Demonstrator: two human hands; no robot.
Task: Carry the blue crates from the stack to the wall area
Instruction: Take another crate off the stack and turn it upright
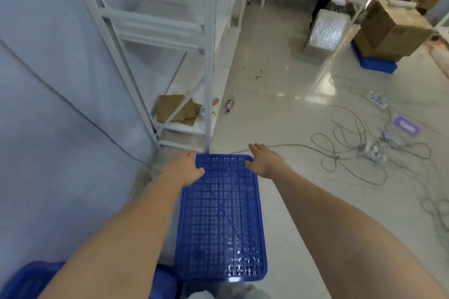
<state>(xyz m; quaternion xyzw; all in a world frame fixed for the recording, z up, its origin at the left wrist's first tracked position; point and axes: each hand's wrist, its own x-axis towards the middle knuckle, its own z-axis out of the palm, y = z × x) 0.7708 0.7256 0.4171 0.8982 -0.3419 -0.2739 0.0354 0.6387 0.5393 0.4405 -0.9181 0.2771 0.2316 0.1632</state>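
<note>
- Grip: the left hand (185, 167) curls over the far left corner of the blue crate (221, 221); the right hand (263, 161) lies on the far right corner, fingers fairly straight.
- The crate is held flat-side-up just above the floor (279, 109), beside the wall (48, 104) and the white shelf (175, 31).
- Risk: with only the far end held, it could tip or slip, I judge.
- Loose cables (352, 153) nearby could trip feet.

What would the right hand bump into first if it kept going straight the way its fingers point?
Probably the grey cable on the floor just past the right hand, which rests on the blue crate. Depth is hard to judge.
</note>
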